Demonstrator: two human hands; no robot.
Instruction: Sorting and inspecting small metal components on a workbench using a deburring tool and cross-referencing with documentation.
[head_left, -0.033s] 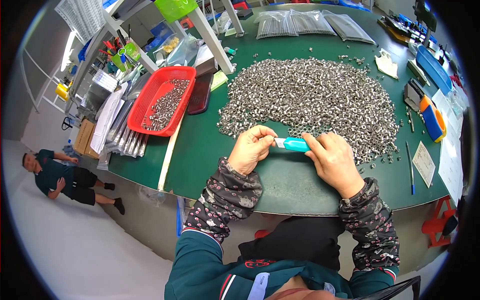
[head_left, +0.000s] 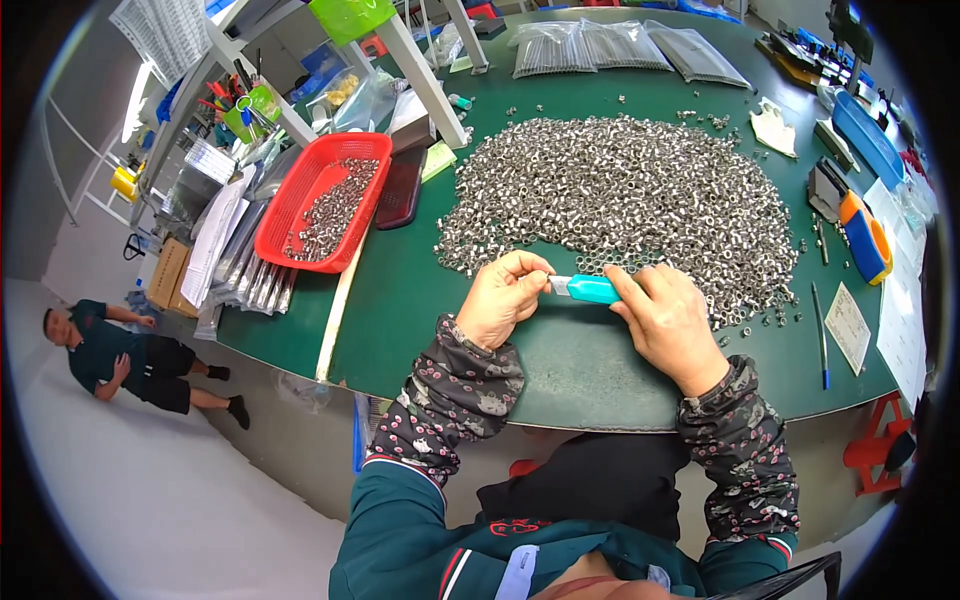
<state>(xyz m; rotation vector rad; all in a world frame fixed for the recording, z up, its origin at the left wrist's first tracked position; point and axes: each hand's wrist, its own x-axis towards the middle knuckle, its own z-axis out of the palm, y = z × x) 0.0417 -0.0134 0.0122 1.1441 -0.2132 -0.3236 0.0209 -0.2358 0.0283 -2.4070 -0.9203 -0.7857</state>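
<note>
In front of me, my right hand (head_left: 665,320) is closed around the teal handle of a knife (head_left: 595,289), whose short flat pale blade points left. Opposite it, my left hand (head_left: 502,298) pinches thumb and forefinger together at the blade's tip. Whatever small piece sits between those fingers is mostly hidden. Just beyond both hands spreads a large heap of small silver metal rings (head_left: 620,190). Some of its near rings lie right behind the knife and beside my right hand.
A red plastic basket (head_left: 278,215) at the left holds more small metal parts. Clear bags of parts (head_left: 590,48) lie along the back. At the right are an orange-and-blue tape dispenser (head_left: 866,238), a pen (head_left: 821,335) and a paper tag (head_left: 848,327). Another person (head_left: 140,352) is at far left.
</note>
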